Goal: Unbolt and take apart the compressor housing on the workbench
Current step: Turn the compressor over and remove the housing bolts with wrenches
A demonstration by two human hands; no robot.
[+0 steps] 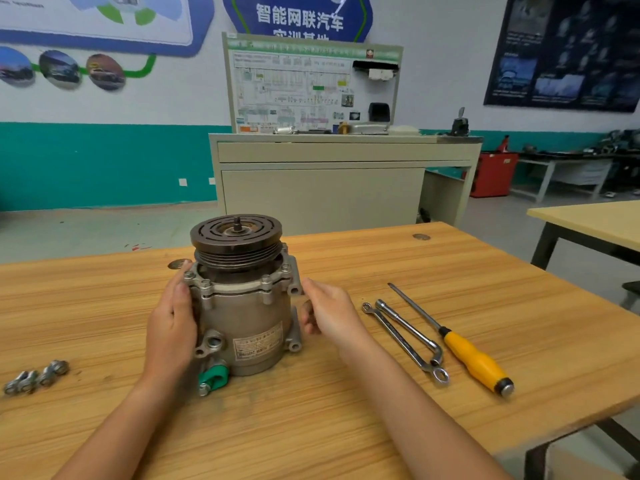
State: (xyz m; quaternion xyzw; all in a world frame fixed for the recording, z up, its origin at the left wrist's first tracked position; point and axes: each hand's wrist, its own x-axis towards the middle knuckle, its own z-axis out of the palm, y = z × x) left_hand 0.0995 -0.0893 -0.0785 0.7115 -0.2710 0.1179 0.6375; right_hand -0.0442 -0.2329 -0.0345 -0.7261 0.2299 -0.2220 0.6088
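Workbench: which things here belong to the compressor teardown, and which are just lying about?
Job: compressor, left hand against its side, right hand beside it, combination wrench, L-shaped socket wrench, screwdriver, loose bolts.
Lying about: display cabinet behind, second table, red cabinet.

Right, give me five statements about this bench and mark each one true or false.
1. The compressor stands upright, pulley on top. True.
2. The right hand holds the screwdriver. False: the yellow-handled screwdriver lies on the workbench, right of the two wrenches; the right hand is empty.
3. Some loose bolts lie left of the compressor. True.
4. The left hand is clear of the compressor. False: it rests against the compressor's left side.
5. The green cap sits on the pulley. False: it is low, at the compressor's front base.
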